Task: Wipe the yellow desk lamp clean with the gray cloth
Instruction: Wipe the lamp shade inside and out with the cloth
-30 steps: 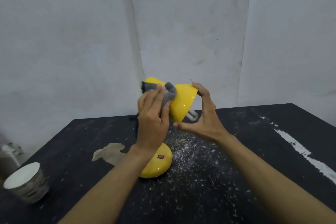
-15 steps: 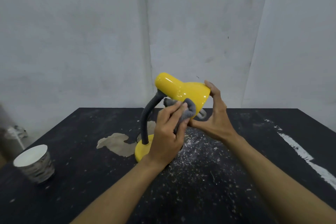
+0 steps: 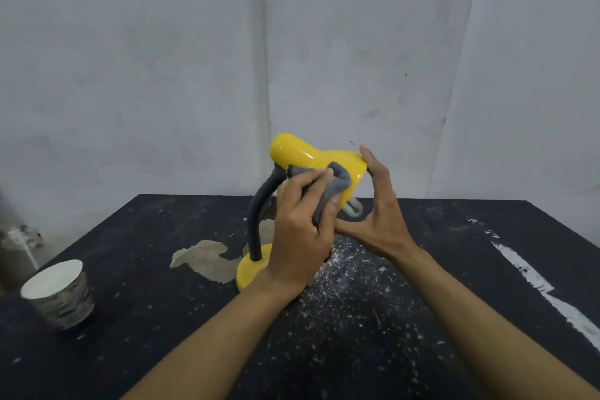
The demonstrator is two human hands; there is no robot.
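Note:
A yellow desk lamp stands on the black table, with a dark flexible neck and a round yellow base partly behind my wrist. My left hand presses the gray cloth against the near side of the lamp's shade. My right hand steadies the shade at its rim, fingers on top and thumb below the opening. A pale bulb pokes out of the shade between my hands.
A paper cup stands near the table's left edge. White dust and specks cover the table below the lamp. A worn tan patch lies left of the base, and a white streak runs along the right side.
My left hand with the cloth slid from the shade's top down to its underside, then back up onto the near side. The right hand kept its hold on the rim.

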